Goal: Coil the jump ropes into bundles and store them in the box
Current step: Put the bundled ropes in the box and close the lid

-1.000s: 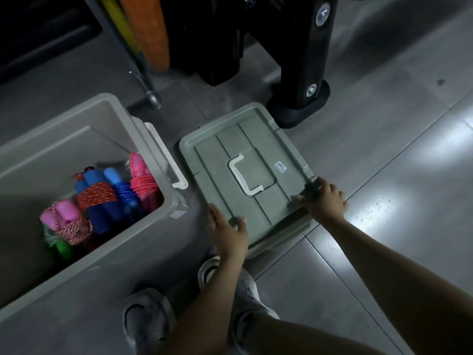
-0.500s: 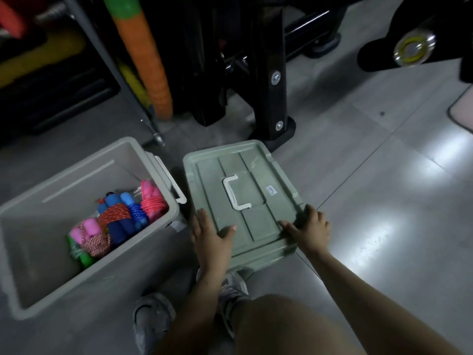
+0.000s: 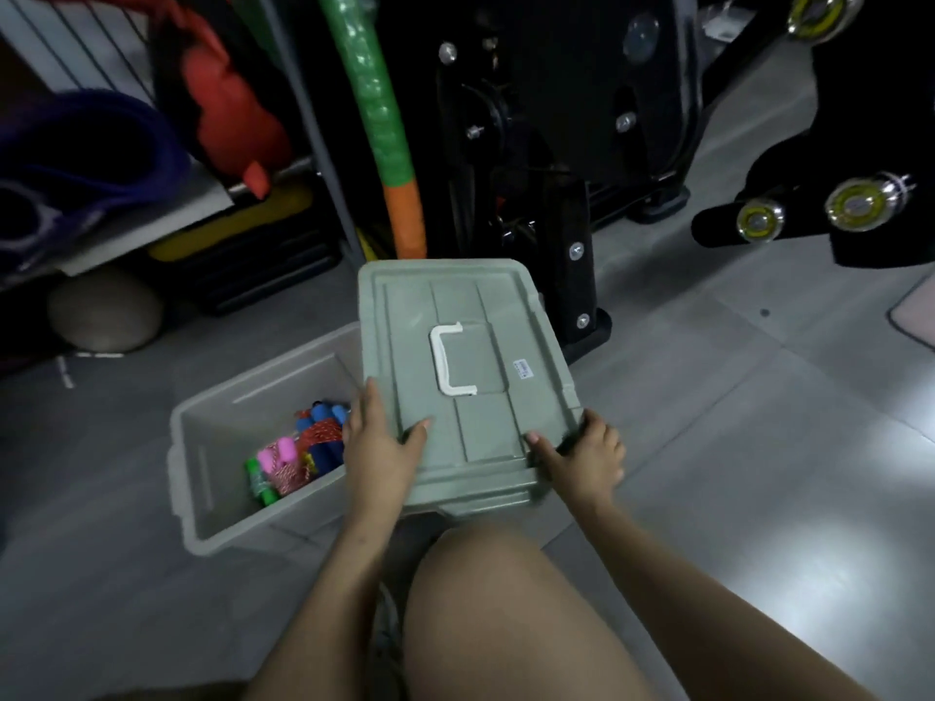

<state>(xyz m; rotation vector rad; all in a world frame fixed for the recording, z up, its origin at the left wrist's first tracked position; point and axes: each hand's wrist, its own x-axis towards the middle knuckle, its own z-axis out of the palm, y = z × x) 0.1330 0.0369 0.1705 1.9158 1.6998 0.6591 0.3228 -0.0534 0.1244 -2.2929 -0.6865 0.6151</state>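
Both hands' fingers (image 3: 599,442) curled, gripping lid (image 3: 470,376) edges.

Small white sticker (image 3: 524,369) on green lid (image 3: 399,316), just beyond right hand (image 3: 587,460) and right of white handle (image 3: 448,359); print too small and blurred to read. No other text, brand or number legible.
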